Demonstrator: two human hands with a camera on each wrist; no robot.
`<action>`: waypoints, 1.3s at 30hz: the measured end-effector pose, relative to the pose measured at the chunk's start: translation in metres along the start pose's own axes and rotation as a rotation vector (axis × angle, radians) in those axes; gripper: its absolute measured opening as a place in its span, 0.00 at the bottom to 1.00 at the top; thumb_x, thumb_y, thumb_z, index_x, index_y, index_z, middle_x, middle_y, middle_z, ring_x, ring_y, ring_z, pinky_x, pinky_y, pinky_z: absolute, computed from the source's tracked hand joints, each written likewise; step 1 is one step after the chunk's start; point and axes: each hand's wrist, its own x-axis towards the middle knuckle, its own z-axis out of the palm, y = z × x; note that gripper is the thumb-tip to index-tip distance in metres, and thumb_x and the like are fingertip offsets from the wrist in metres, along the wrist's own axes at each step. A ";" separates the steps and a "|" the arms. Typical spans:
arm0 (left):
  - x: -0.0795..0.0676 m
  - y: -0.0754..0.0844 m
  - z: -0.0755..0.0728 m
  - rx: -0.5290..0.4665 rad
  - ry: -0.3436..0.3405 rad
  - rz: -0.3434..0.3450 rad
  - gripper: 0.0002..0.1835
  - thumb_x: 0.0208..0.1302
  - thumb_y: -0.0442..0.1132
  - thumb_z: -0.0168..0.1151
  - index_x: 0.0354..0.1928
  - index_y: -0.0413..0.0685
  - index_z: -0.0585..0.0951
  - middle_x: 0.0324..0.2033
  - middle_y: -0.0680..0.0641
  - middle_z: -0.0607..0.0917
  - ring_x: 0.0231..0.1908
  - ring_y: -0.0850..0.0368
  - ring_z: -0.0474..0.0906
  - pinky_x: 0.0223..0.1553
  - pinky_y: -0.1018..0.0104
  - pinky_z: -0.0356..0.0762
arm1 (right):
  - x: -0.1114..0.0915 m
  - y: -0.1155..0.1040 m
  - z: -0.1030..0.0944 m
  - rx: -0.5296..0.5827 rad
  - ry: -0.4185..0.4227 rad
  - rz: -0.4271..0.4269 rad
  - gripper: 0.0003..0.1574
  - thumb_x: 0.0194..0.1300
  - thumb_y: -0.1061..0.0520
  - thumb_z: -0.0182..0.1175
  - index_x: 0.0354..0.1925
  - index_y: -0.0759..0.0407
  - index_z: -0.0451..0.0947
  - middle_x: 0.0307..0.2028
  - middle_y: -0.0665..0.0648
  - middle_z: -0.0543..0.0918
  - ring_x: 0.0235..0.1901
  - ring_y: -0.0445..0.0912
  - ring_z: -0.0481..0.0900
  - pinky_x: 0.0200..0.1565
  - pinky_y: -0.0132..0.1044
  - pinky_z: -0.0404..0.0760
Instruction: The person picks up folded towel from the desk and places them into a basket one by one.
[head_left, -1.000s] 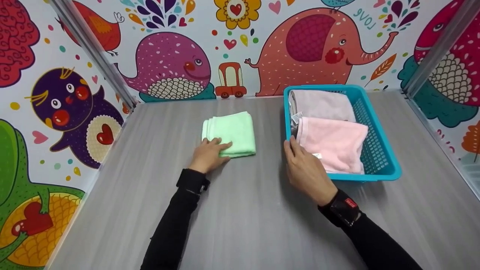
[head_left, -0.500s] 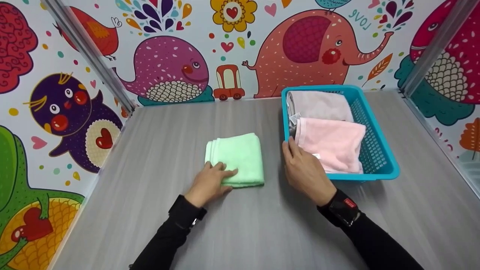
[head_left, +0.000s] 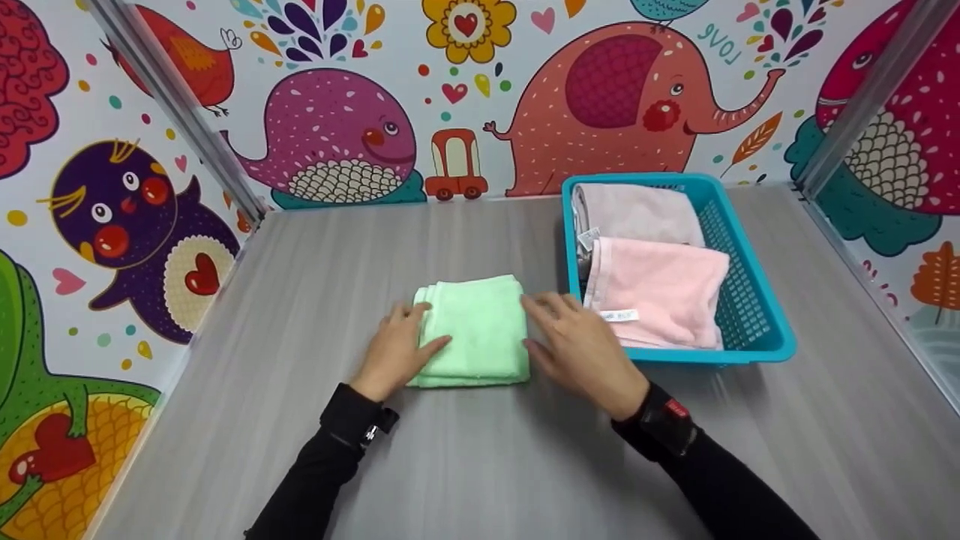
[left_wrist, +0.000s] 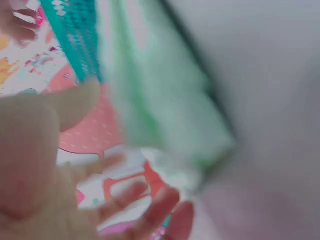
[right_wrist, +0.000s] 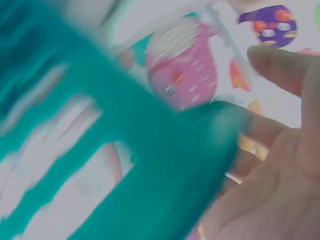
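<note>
A folded light-green towel (head_left: 472, 330) lies flat on the grey table in front of me. My left hand (head_left: 390, 349) is at its left side, the thumb reaching over the near-left part and the fingers along the left edge. In the left wrist view the fingers (left_wrist: 160, 205) are spread and loosely bent beside the blurred towel (left_wrist: 150, 90). At the towel's right edge is my right hand (head_left: 589, 352), fingertips close to the cloth; whether they touch it I cannot tell. The right wrist view shows its fingers (right_wrist: 280, 65) extended, holding nothing.
To the right stands a teal plastic basket (head_left: 780, 341), close beside my right hand. Inside it lie a folded pink towel (head_left: 660, 289) and, behind that, a folded greyish towel (head_left: 641, 214). Walls with cartoon prints (head_left: 341, 135) border the table (head_left: 480, 465) at the back and sides.
The left hand has drawn the green towel nearer to me, then shifted its grip to the left edge. My right hand has left the basket's left rim and come to the towel's right side.
</note>
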 end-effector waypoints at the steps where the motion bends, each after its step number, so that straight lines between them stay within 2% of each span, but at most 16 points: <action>1: 0.001 -0.003 0.001 -0.003 0.011 -0.040 0.37 0.69 0.58 0.67 0.72 0.45 0.72 0.55 0.34 0.78 0.49 0.37 0.79 0.47 0.44 0.80 | 0.003 -0.006 0.004 0.029 0.001 -0.019 0.36 0.65 0.50 0.73 0.67 0.63 0.77 0.49 0.62 0.84 0.45 0.53 0.84 0.43 0.44 0.87; 4: 0.003 -0.009 0.003 0.003 -0.011 -0.114 0.40 0.69 0.61 0.65 0.75 0.48 0.69 0.53 0.32 0.80 0.46 0.38 0.80 0.44 0.44 0.79 | 0.011 -0.018 0.025 0.024 0.001 -0.063 0.29 0.66 0.50 0.71 0.60 0.64 0.81 0.38 0.60 0.84 0.31 0.51 0.83 0.33 0.42 0.85; 7: 0.002 -0.007 0.008 -0.001 -0.035 -0.124 0.40 0.67 0.63 0.66 0.75 0.52 0.69 0.50 0.33 0.80 0.42 0.41 0.78 0.41 0.47 0.78 | 0.015 -0.021 0.049 -0.050 -0.042 -0.034 0.24 0.66 0.47 0.71 0.51 0.63 0.84 0.29 0.59 0.83 0.23 0.52 0.81 0.25 0.44 0.82; 9: 0.000 -0.003 0.011 -0.021 -0.044 -0.112 0.39 0.66 0.60 0.68 0.73 0.52 0.70 0.49 0.34 0.79 0.40 0.44 0.77 0.40 0.49 0.77 | 0.015 -0.019 0.059 -0.078 -0.099 0.007 0.27 0.66 0.43 0.70 0.51 0.64 0.84 0.26 0.60 0.84 0.22 0.54 0.82 0.24 0.46 0.82; 12: -0.003 0.002 0.016 -0.059 -0.057 -0.088 0.37 0.65 0.54 0.72 0.72 0.51 0.71 0.48 0.35 0.78 0.39 0.45 0.77 0.41 0.49 0.77 | 0.015 -0.015 0.067 -0.054 -0.205 0.071 0.39 0.68 0.39 0.67 0.61 0.69 0.78 0.32 0.68 0.85 0.27 0.58 0.85 0.28 0.50 0.84; 16: -0.002 0.004 0.018 -0.124 -0.070 -0.071 0.34 0.65 0.47 0.73 0.70 0.51 0.71 0.54 0.35 0.79 0.48 0.40 0.79 0.50 0.44 0.79 | 0.020 -0.012 0.071 0.023 -0.297 0.114 0.49 0.67 0.39 0.67 0.71 0.71 0.68 0.43 0.77 0.83 0.35 0.64 0.86 0.36 0.55 0.86; 20: 0.000 0.006 0.020 -0.194 -0.080 -0.010 0.31 0.64 0.40 0.73 0.67 0.49 0.74 0.59 0.36 0.80 0.58 0.39 0.78 0.56 0.44 0.78 | 0.022 -0.013 0.075 0.183 -0.338 0.092 0.44 0.66 0.51 0.69 0.72 0.71 0.66 0.40 0.75 0.83 0.35 0.62 0.84 0.37 0.56 0.85; 22: 0.001 0.007 0.021 -0.237 -0.084 0.032 0.28 0.61 0.35 0.72 0.63 0.48 0.76 0.59 0.38 0.82 0.56 0.43 0.78 0.53 0.48 0.79 | 0.022 -0.015 0.076 0.257 -0.346 0.067 0.40 0.66 0.57 0.68 0.71 0.71 0.67 0.37 0.73 0.83 0.34 0.61 0.84 0.37 0.55 0.84; 24: 0.002 0.008 0.022 -0.265 -0.076 0.072 0.27 0.56 0.32 0.70 0.60 0.47 0.79 0.57 0.41 0.83 0.49 0.47 0.78 0.48 0.53 0.78 | 0.022 -0.017 0.077 0.296 -0.343 0.046 0.38 0.66 0.61 0.67 0.69 0.71 0.68 0.37 0.71 0.82 0.34 0.61 0.83 0.36 0.55 0.84; 27: 0.004 0.009 0.022 -0.287 -0.058 0.099 0.26 0.51 0.29 0.68 0.56 0.47 0.81 0.53 0.45 0.85 0.40 0.52 0.74 0.40 0.59 0.73 | 0.022 -0.019 0.077 0.301 -0.333 0.029 0.36 0.66 0.63 0.67 0.69 0.71 0.69 0.40 0.72 0.81 0.34 0.61 0.83 0.35 0.54 0.84; 32: 0.006 0.012 0.020 -0.275 -0.050 0.106 0.25 0.51 0.29 0.67 0.55 0.47 0.81 0.50 0.46 0.85 0.31 0.56 0.67 0.32 0.63 0.67 | 0.022 -0.020 0.076 0.292 -0.322 0.021 0.37 0.63 0.65 0.66 0.68 0.72 0.69 0.41 0.71 0.81 0.33 0.59 0.82 0.36 0.53 0.85; 36: 0.003 0.014 0.016 -0.262 -0.036 0.114 0.25 0.52 0.29 0.67 0.55 0.47 0.81 0.50 0.45 0.85 0.32 0.56 0.68 0.33 0.62 0.67 | 0.023 -0.022 0.070 0.274 -0.318 0.007 0.37 0.63 0.65 0.66 0.69 0.72 0.69 0.43 0.71 0.81 0.33 0.59 0.83 0.37 0.52 0.85; 39: -0.002 0.018 0.007 -0.249 0.004 0.124 0.25 0.52 0.30 0.68 0.55 0.47 0.82 0.51 0.45 0.85 0.36 0.54 0.72 0.36 0.60 0.71 | 0.025 -0.027 0.057 0.260 -0.294 -0.013 0.38 0.64 0.64 0.67 0.70 0.71 0.68 0.46 0.71 0.82 0.32 0.59 0.83 0.36 0.52 0.86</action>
